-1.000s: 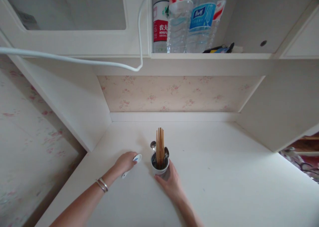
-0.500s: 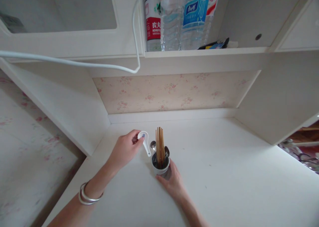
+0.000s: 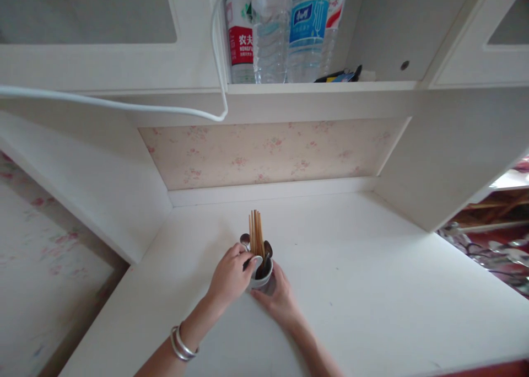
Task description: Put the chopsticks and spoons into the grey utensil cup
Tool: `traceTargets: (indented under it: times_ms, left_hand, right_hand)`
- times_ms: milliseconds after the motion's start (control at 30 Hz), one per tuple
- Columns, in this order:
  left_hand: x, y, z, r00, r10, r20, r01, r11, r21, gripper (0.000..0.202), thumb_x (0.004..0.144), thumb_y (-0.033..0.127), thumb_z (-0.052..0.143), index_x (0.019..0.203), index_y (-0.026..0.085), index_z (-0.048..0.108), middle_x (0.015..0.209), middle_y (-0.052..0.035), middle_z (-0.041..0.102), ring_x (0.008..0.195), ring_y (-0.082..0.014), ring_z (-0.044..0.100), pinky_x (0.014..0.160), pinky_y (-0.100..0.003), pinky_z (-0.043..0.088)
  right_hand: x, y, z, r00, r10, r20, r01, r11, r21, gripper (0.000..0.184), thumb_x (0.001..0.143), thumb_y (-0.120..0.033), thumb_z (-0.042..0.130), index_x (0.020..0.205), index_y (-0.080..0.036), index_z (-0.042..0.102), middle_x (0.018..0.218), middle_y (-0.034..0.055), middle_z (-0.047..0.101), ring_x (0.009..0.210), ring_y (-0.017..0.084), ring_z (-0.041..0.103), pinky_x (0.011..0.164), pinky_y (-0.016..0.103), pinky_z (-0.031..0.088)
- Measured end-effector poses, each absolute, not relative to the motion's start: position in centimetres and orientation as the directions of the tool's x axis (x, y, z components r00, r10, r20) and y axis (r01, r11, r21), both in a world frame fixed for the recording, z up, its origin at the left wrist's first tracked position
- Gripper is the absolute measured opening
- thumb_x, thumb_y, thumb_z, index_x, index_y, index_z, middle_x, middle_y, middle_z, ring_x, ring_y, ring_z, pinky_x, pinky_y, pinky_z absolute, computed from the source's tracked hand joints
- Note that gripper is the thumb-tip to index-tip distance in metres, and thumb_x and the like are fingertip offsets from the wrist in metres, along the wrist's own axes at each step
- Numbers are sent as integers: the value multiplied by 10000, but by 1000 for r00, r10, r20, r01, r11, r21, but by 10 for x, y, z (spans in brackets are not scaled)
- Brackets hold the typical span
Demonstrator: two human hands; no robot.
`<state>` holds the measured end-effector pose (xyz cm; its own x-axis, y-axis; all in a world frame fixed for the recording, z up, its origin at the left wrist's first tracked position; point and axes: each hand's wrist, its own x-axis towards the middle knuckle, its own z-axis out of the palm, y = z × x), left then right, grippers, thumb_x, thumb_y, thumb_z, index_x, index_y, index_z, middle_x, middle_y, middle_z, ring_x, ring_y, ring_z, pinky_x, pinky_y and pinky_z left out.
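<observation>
A small white cup stands on the white counter, holding several wooden chopsticks and a couple of metal spoons. My left hand, with bangles on the wrist, is closed at the cup's left rim; its fingers pinch the white ceramic spoon, which now sits mostly inside the cup. My right hand wraps round the cup's near right side and steadies it.
A shelf above the counter carries water bottles and a red-labelled bottle. A white cable hangs across the upper cabinet front. Floral wallpaper backs the niche. A cabinet wall stands to the right.
My left hand picked the white spoon off the counter, raised it over the cup and has now lowered it into the cup. My right hand stayed on the cup.
</observation>
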<state>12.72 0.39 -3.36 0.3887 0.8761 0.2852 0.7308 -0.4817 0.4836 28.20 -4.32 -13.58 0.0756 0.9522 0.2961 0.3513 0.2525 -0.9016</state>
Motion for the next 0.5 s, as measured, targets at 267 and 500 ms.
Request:
traceTargets:
  times_ms: [267,500]
  left_hand:
    - [116,-8,-37,320,910,264,589,-409,697,358,878,458,536,1137,218,591,1054,-74,573,825,-177,569,814,-327,486]
    - [100,-23,-76,-31,999,14,332,-3,943,483,820,678,458,782,200,511,598,66,408,529,-119,410,532,-235,364]
  right_hand:
    - [282,-45,-131,72,942,328,340,286,-896,775,655,-258,763,1358,-259,436,1284,93,594,1188,326,549,1003,480,445]
    - [280,-46,-124,74,961,265,347,225,-911,608,651,-254,762,1227,-247,569,1217,83,619,1107,316,587,952,457,478]
